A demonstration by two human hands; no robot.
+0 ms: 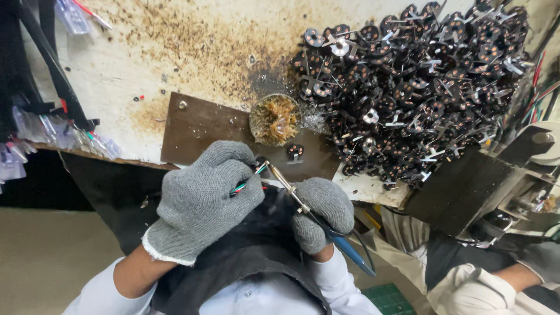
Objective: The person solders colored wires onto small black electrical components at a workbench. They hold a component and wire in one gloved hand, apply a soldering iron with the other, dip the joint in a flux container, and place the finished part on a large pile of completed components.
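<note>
Both my hands wear grey knit gloves and meet at the table's near edge. My left hand (pixel 204 195) pinches a small bundle of coloured wires (pixel 248 179), red, green and white. My right hand (pixel 324 211) grips a soldering iron (pixel 291 195) with a blue handle, its metal tip pointing up-left at the wire ends. Just beyond the tip, one small black round part (pixel 295 151) lies on a brown board (pixel 198 125).
A large heap of black round parts with copper dots and metal tabs (pixel 414 87) fills the right of the stained white table (pixel 175 52). A round tin of brownish flux (pixel 274 119) stands on the board. Bagged wires hang at left. Another person's gloved hand (pixel 539 259) is at lower right.
</note>
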